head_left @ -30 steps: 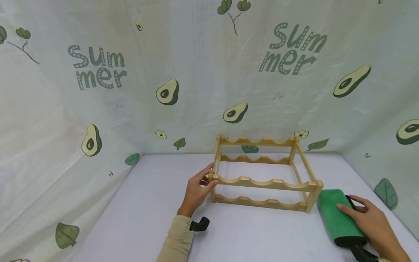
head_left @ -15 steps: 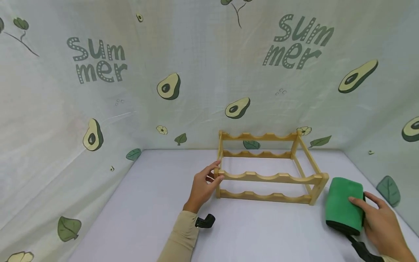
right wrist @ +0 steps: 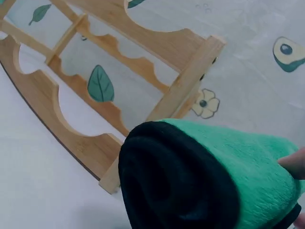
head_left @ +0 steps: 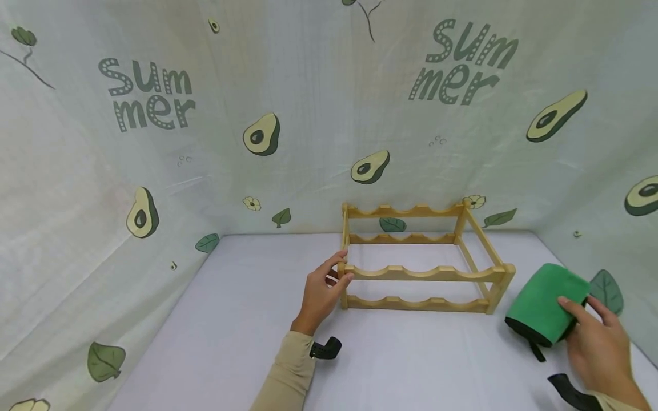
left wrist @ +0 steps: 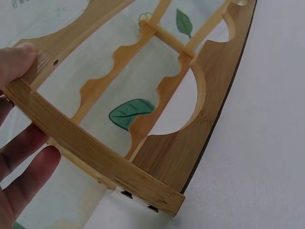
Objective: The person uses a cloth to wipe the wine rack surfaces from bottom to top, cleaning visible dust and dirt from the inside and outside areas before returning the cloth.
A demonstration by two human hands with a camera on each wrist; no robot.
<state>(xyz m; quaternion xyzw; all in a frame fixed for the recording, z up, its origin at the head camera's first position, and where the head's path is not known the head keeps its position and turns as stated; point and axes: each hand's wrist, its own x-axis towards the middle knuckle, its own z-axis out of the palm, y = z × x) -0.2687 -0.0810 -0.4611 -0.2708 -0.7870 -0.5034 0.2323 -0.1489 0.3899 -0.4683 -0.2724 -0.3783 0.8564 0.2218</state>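
A light wooden wine rack (head_left: 421,274) with scalloped rails stands toward the back of the white table. My left hand (head_left: 320,292) grips its front left corner, thumb in front and fingers behind; in the left wrist view the thumb lies on the scalloped rail and fingers (left wrist: 35,176) show beside the end post. To the right of the rack, my right hand (head_left: 598,342) pinches a folded green cloth (head_left: 550,302) with black edging, thumb on top. The right wrist view shows the cloth's dark, rolled end (right wrist: 176,191) in front of the rack's end post. Most of the right hand is cut off there.
The white tabletop (head_left: 247,297) reaches left and forward of the rack. A printed curtain (head_left: 308,103) with avocados and lettering hangs close behind the rack and along both sides. Black wrist mounts (head_left: 326,348) sit on both forearms.
The right hand has moved the green cloth farther back, turning and tilting it, and a short black strap now shows beneath. The left hand keeps its grip on the rack; the head view has shifted slightly.
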